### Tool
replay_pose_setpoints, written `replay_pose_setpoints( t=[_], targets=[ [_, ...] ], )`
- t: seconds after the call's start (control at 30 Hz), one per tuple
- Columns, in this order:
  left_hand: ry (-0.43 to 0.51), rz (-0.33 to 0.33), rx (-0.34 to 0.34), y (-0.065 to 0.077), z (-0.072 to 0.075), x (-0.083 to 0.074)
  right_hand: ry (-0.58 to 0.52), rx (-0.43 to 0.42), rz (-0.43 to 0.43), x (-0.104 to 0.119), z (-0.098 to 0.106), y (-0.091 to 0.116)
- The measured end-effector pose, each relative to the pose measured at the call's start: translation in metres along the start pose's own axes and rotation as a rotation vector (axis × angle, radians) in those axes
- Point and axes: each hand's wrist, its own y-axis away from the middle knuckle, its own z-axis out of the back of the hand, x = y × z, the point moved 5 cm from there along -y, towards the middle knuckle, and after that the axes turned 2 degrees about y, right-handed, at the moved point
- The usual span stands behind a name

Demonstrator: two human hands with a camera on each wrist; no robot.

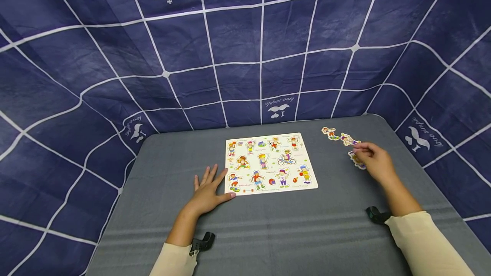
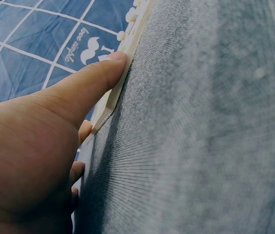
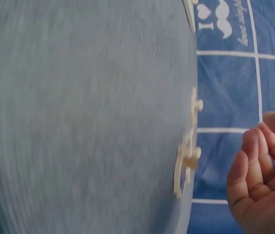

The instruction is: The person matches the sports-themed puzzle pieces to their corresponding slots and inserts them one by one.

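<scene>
A cream wooden knob puzzle board (image 1: pixel 274 167) with cartoon sports figures lies on the grey table. My left hand (image 1: pixel 207 196) lies at its near left corner, fingers spread and thumb on the board's edge. In the left wrist view, the thumb rests on the thick side of the board (image 2: pixel 112 100). Over the loose pieces to the right, my right hand (image 1: pixel 374 163) hovers with fingers loosely bent. One puzzle piece (image 1: pixel 356 162) is partly hidden beneath it; another puzzle piece (image 1: pixel 347 139) lies just beyond its fingertips. The right wrist view shows nothing between thumb and fingers.
A third loose puzzle piece (image 1: pixel 330 133) lies farther back, near the table's rear edge. Dark blue cloth (image 1: pixel 238 46) with white lines rises behind and beside the grey table (image 1: pixel 291 229). Each wrist wears a black strap device.
</scene>
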Motion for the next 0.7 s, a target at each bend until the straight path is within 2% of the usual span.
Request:
replay_pose_setpoints(
  t=[0.13, 0.33, 0.7],
  targets=[
    [-0.003, 0.002, -0.001, 0.000, 0.000, 0.001, 0.067, 0.012, -0.039, -0.010, 0.008, -0.001],
    [-0.005, -0.001, -0.005, 0.000, 0.000, 0.002, 0.233, 0.061, -0.110, -0.022, 0.010, -0.001],
    [-0.007, 0.001, -0.005, -0.001, 0.000, 0.001, 0.291, 0.166, -0.143, -0.028, 0.007, -0.003]
  ],
)
